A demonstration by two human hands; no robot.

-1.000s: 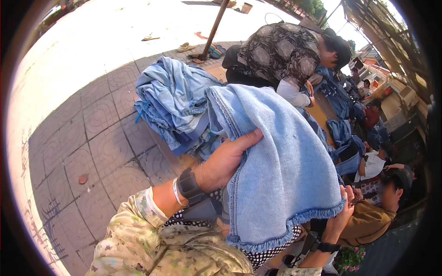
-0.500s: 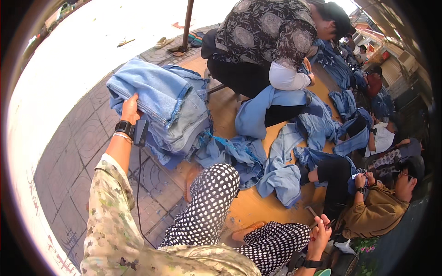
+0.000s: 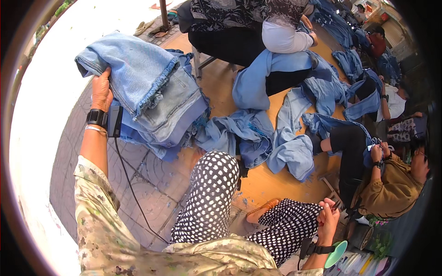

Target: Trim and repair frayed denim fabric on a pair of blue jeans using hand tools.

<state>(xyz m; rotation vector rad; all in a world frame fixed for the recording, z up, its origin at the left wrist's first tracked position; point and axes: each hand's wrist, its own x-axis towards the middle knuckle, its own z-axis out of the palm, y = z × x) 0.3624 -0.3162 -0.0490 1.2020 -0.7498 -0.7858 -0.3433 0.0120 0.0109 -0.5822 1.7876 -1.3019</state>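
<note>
At the left, my left hand [image 3: 101,90] grips the edge of light-blue jeans [image 3: 131,69] with a frayed hem. The jeans lie folded on top of a pile of denim garments [image 3: 182,103], and the fingers under the fabric are hidden. My right hand [image 3: 327,220] is by my right knee, fingers closed around a small dark object [image 3: 337,204] too little shown to name. My dotted trousers [image 3: 209,193] cover both knees.
Loose denim [image 3: 244,133] is strewn over the orange floor board [image 3: 262,195]. A person in a patterned shirt [image 3: 244,11] sits ahead; another in a brown top [image 3: 382,195] sits at right. A cable [image 3: 129,177] hangs from my left wrist. A green bowl [image 3: 337,254] stands near my right wrist.
My left hand has moved left and slightly up in view, drawing the top jeans' edge with it. My right hand has shifted right and up. The whole view has also shifted.
</note>
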